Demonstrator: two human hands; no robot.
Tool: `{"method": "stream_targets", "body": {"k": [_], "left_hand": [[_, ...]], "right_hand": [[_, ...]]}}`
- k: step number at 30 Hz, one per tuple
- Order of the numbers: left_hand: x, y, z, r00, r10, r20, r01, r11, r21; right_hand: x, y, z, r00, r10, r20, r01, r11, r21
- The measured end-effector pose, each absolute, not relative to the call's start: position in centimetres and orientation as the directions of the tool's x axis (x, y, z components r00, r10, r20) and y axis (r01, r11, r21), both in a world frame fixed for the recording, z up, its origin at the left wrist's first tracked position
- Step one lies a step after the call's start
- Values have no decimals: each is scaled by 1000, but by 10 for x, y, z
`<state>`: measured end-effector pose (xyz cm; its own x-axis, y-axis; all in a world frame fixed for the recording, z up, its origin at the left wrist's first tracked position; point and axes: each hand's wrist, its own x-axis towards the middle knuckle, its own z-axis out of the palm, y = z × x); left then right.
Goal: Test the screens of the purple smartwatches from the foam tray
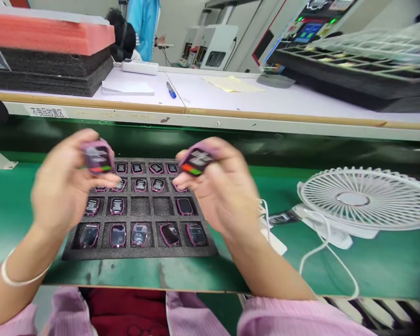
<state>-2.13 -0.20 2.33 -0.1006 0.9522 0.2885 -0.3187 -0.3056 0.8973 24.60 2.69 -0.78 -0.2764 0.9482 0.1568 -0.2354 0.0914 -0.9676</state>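
Pinching smartwatches (97, 157) (198, 160), left hand (59, 184) and right hand (224, 189) hover above a tray (140, 252) holding more.

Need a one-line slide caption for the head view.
Left hand and right hand each hold a lit, purple-framed watch above a dark foam tray of similar watches.

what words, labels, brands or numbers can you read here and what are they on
"不良品放置区" – white label on the shelf edge
Left watch, in the left hand: screen too blurred to read
Right watch, in the right hand: also too blurred
Lit watches in the tray: lines of text, too small
Yellow paper and background screen: unreadable
No brand or number is legible
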Motion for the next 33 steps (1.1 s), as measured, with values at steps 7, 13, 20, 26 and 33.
{"method": "stream_targets", "body": {"k": [7, 13, 20, 26, 33], "left_hand": [[10, 18, -41, 196, 973, -119, -59, 133, 989], [18, 15, -51, 322, 934, -156, 14, 160, 987], [17, 19, -51, 439, 886, -147, 0, 163, 987], [9, 26, -55, 487, 872, -41, 395, -178, 901], [5, 30, -62, 486, 864, 128, 621, -445, 646]], "right_hand": [[229, 31, -66, -424, 900, -107, -216, -215, -952], [246, 30, -81, -455, 873, -174, -286, -328, -900], [257, 33, -76, -513, 853, -97, -268, -266, -926], [263, 34, -74, -535, 844, -24, -157, -127, -979], [268, 32, -84, -546, 835, 70, 125, 163, -979]]}}
